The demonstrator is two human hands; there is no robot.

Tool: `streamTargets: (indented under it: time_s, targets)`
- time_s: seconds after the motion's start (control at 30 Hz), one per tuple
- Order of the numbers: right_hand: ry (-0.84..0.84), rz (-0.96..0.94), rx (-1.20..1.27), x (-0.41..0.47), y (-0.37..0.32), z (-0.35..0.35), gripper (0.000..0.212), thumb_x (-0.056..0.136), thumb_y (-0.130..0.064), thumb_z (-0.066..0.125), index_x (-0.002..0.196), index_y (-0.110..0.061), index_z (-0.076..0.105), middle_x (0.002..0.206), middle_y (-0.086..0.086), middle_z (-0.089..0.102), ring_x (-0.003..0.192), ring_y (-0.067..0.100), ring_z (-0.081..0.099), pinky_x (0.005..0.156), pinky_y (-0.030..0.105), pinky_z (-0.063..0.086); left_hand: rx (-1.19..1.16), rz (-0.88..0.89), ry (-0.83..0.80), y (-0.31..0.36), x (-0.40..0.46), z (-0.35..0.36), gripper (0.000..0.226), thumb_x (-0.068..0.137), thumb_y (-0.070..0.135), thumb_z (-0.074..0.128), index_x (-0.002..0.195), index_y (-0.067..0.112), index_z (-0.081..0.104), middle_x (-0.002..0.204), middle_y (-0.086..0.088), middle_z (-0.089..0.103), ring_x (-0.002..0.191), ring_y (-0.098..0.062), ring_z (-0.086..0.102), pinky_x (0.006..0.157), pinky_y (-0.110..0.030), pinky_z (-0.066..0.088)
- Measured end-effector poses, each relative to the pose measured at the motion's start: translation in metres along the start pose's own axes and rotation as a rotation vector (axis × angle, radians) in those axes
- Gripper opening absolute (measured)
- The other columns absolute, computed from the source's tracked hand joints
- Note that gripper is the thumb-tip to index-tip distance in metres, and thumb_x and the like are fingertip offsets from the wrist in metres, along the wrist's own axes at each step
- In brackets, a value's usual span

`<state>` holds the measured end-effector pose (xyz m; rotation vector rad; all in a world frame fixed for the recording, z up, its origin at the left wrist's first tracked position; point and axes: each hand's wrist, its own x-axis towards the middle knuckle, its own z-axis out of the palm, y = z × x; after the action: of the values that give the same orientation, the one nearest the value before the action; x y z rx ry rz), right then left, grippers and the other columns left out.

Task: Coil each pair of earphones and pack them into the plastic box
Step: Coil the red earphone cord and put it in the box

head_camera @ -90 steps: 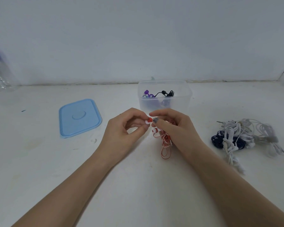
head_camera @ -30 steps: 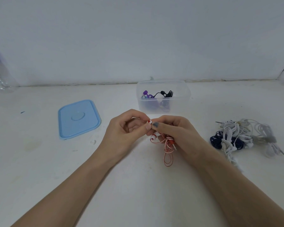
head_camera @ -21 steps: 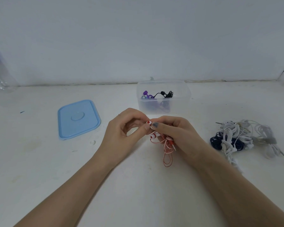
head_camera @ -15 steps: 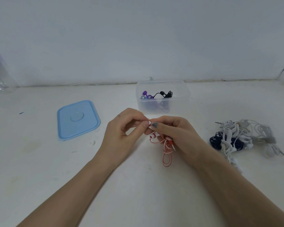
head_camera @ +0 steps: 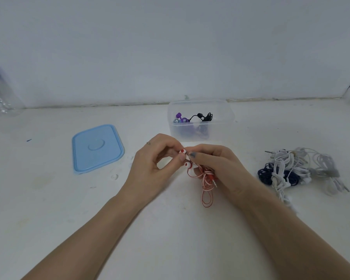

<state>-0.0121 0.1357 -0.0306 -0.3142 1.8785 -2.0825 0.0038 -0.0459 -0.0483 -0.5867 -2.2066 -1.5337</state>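
Two forearms are cut off by the lower edge of the view, and part of the red-and-white earphones is hidden under the right hand, so the full coil cannot be made out. At the far left a clear bottle is blurred and cropped by the frame edge. The contents of the plastic box are only partly legible through its cloudy, translucent walls: purple earphones and black earphones are seen above the rim, while the lower parts are smeared into tinted shadow. The box is rounded and rectangular and stands on the white table just beyond the hands; its smooth blue lid, with a raised circle in the middle, lies flat to the left, well apart. To the right, thin white cables and a dark blue cable are tangled in a loose pile, in which single pairs cannot be separated. One small red-and-white earbud is pinched between the curled thumb and fingers of the left hand. The bundled cord is gripped by the closed fingers of the right hand, a looped end and the plug hanging out below over the table.
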Motion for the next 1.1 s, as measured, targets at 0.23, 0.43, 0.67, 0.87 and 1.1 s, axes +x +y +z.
streamTargets:
  time_s: [0.23,0.43,0.67,0.87,1.1]
  targets:
    - [-0.024,0.009,-0.035,0.003,0.0,-0.003,0.018,0.096,-0.007,0.06,0.1,-0.007,0.077,0.078,0.008,0.066,0.06,0.013,0.054,0.053,0.016,0.043,0.126,0.091,-0.038,0.002,-0.001,-0.005,0.013,0.094,0.005,0.064,0.104,0.008,0.071,0.095,0.003,0.067,0.087,-0.021,0.071,0.084,-0.047,0.055]
    - [-0.017,-0.009,-0.06,0.006,0.001,-0.005,0.016,0.097,-0.014,0.06,0.1,-0.003,0.071,0.087,0.014,0.076,0.079,0.023,0.06,0.071,0.031,0.047,0.189,0.064,-0.021,0.002,-0.002,-0.009,0.014,0.093,0.007,0.065,0.1,0.018,0.071,0.092,0.008,0.068,0.087,-0.02,0.069,0.083,-0.042,0.056]
    - [-0.044,-0.037,-0.088,0.006,0.001,-0.004,0.016,0.097,-0.01,0.06,0.087,-0.008,0.072,0.082,0.011,0.075,0.063,0.008,0.059,0.057,0.014,0.045,0.208,-0.008,-0.045,0.002,-0.003,-0.012,0.006,0.089,0.015,0.069,0.09,0.021,0.068,0.079,0.005,0.065,0.075,-0.019,0.066,0.076,-0.046,0.054]
    - [-0.014,-0.064,-0.088,0.005,0.004,0.001,0.016,0.097,-0.003,0.059,0.087,-0.005,0.072,0.063,-0.006,0.069,0.053,-0.002,0.058,0.055,0.008,0.042,0.199,0.009,-0.023,0.006,-0.001,-0.006,0.011,0.083,0.023,0.065,0.08,0.012,0.063,0.078,-0.001,0.064,0.074,-0.027,0.063,0.072,-0.047,0.051]
    - [0.08,-0.051,-0.163,0.008,0.005,0.004,0.014,0.094,-0.007,0.062,0.086,-0.006,0.074,0.058,-0.01,0.064,0.056,0.003,0.055,0.059,0.013,0.043,0.208,-0.044,-0.041,0.004,0.0,-0.004,0.007,0.088,0.016,0.063,0.083,0.013,0.06,0.077,0.003,0.064,0.076,-0.027,0.063,0.072,-0.045,0.05]
